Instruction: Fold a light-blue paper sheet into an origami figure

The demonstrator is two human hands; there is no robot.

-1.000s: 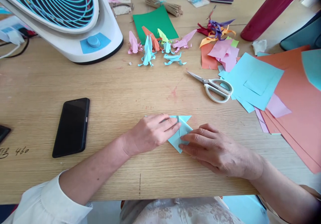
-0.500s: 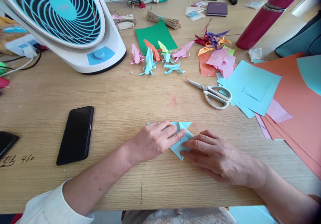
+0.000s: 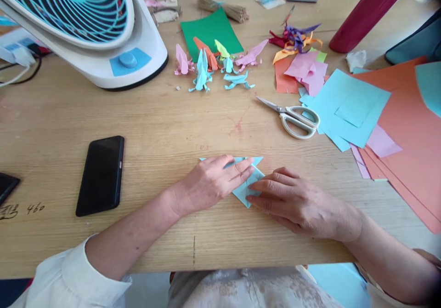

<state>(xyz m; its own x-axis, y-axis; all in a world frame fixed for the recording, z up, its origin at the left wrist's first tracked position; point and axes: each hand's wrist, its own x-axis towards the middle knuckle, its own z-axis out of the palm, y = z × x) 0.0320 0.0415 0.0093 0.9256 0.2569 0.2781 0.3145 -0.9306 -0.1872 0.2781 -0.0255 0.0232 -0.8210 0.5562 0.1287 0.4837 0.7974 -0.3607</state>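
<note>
A light blue folded paper (image 3: 245, 192) lies flat on the table near its front edge. It has a straight top edge with a pointed corner at each side and another point toward me. My left hand (image 3: 214, 179) rests across its upper left part, fingers stretched out flat and pressing it down. At the right edge of the paper, my right hand (image 3: 296, 202) has its thumb and fingers closed on the fold. Both hands hide parts of the paper, and the right thumb tip is hardly visible.
White-handled scissors (image 3: 298, 120) lie beyond my right hand. Several origami figures (image 3: 202, 71) stand farther back near a green sheet (image 3: 213, 32). Coloured paper sheets (image 3: 358, 101) cover the right side. A phone (image 3: 100, 174), a fan (image 3: 131, 64) and a red flask (image 3: 368, 16) are around.
The view has tilted down a little, so everything sits higher in the picture. My left fingers have shifted slightly over the paper's upper part; the right hand keeps its place at the edge.
</note>
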